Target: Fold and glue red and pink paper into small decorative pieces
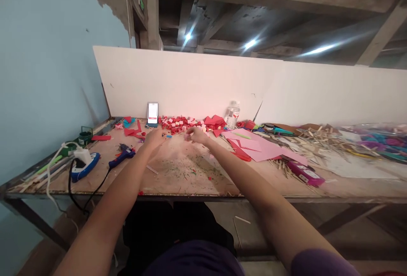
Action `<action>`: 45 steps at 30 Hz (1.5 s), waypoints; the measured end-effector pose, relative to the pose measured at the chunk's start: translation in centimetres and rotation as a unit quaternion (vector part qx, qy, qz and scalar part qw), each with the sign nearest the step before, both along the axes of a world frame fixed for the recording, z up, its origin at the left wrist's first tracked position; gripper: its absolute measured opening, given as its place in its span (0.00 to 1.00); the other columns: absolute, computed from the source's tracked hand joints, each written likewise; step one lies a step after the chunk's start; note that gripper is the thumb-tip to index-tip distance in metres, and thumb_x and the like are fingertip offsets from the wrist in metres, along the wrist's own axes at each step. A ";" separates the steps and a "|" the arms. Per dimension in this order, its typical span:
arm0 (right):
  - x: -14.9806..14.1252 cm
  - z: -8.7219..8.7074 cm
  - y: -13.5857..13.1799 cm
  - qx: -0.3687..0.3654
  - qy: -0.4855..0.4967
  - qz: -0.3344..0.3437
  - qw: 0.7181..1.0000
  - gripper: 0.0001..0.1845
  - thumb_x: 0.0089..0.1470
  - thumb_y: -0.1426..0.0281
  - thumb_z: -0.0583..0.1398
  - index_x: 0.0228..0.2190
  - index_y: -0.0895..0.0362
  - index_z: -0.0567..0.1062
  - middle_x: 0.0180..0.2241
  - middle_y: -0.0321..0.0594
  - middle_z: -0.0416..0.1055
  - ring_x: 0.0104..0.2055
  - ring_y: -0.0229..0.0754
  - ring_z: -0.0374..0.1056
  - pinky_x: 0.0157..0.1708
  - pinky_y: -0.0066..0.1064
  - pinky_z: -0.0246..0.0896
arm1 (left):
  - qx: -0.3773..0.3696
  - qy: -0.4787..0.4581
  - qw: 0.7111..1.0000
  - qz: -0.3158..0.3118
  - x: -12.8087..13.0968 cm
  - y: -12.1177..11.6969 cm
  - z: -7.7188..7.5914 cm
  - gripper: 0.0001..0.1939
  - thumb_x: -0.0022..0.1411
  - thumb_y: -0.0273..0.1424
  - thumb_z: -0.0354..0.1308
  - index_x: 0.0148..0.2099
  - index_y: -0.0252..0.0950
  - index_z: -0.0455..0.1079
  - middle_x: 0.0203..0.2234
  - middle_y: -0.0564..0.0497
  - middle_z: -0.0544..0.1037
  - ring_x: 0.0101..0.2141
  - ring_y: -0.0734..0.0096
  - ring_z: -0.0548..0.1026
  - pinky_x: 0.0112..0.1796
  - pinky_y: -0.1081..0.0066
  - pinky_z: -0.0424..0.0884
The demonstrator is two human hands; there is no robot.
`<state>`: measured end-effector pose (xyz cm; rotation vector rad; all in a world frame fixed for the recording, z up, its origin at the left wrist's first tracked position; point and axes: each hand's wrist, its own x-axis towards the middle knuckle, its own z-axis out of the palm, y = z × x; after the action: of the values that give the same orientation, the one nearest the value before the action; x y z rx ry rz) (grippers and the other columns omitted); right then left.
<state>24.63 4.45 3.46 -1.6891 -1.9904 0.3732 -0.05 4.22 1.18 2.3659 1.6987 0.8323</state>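
Observation:
Both arms reach across the wooden workbench (178, 178) toward a pile of small red and pink paper cubes (181, 123). My left hand (154, 138) is curled low over the board in front of the phone, with its fingertips closed. A small blue piece (168, 136) shows right beside those fingertips; whether they touch it I cannot tell. Just in front of the pile, my right hand (197, 135) is bent into a pinch. A small pale pink piece (186, 137) appears at its fingertips, too blurred to name. The hands are apart.
A lit phone (153, 113) leans at the back. A blue glue gun (122, 156) and a power strip (85, 166) lie left. A water bottle (232, 115), pink paper sheets (263, 144), a magenta box (305, 173) and loose wooden sticks (318, 140) are right.

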 end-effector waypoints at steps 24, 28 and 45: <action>-0.2 -4.5 10.1 0.104 -0.166 -0.130 0.972 0.22 0.55 0.68 0.60 0.51 0.60 0.75 0.54 0.57 0.75 0.53 0.58 0.69 0.50 0.42 0.66 | -0.006 -0.067 0.996 -0.052 1.3 1.8 -2.3 0.08 0.61 0.22 0.63 0.43 0.30 0.79 0.44 0.34 0.80 0.49 0.43 0.77 0.52 0.52 0.69; -0.3 -3.5 9.8 0.102 -0.166 -0.133 0.972 0.23 0.55 0.64 0.62 0.51 0.59 0.77 0.55 0.56 0.75 0.53 0.58 0.71 0.48 0.41 0.68 | -0.015 -0.051 0.998 -0.040 1.2 1.2 -1.8 0.08 0.62 0.23 0.61 0.43 0.32 0.79 0.45 0.35 0.81 0.48 0.47 0.78 0.51 0.56 0.71; 13.1 6.0 6.0 0.085 -0.172 -0.234 0.953 0.09 0.52 0.73 0.65 0.35 0.63 0.85 0.34 0.52 0.82 0.38 0.53 0.78 0.40 0.39 0.72 | -0.030 -0.123 0.991 -0.045 0.5 1.9 -3.3 0.03 0.59 0.30 0.66 0.34 0.37 0.78 0.41 0.38 0.82 0.47 0.45 0.78 0.51 0.57 0.69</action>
<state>37.74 10.50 9.43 -2.1400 -1.6975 -0.2687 0.44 6.09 -2.11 2.1773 1.4892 0.9952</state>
